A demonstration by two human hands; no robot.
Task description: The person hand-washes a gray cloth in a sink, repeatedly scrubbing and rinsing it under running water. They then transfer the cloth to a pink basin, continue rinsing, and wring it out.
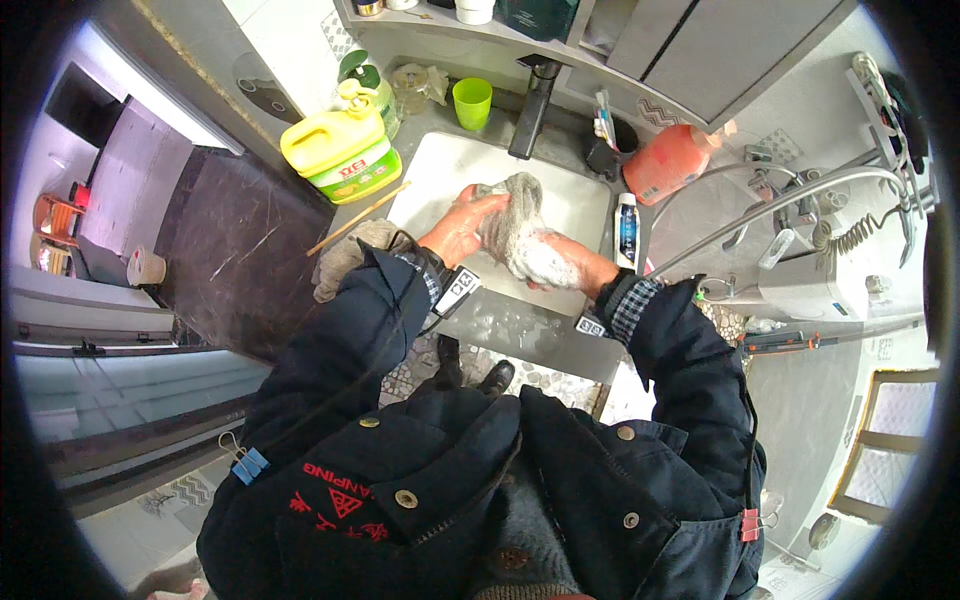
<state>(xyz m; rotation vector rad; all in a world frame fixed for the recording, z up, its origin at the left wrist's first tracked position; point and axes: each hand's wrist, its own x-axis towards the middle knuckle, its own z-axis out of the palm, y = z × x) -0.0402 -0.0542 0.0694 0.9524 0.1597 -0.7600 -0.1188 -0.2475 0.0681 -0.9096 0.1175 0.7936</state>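
A: Where is the grey cloth (522, 205)?

B: Over the white sink (425, 165), bunched and hanging in folds. Whether it touches the bottom of the basin cannot be told from above.

A: And how do the person's 2 hands stand?

B: The left hand (460, 228) grips the cloth's left side, fingers pressed against it. The right hand (568, 264) is closed around its lower right part, where white suds (540, 262) cover the fabric and some of the fingers.

A: What lies to the left?

B: A thin wooden stick (358, 218) slants along the worktop (535, 328) beside the sink, near a crumpled grey textile (345, 262). Farther back stands a yellow jug (335, 150) with a green label.

A: Behind and to the right?

B: A lime-green cup (472, 104) stands left of the black tap (535, 108). On the right are a dark cup with toothbrushes (606, 155), a large pink bottle (665, 165) tilted over, and a blue-and-white tube (627, 232) close to the right wrist.
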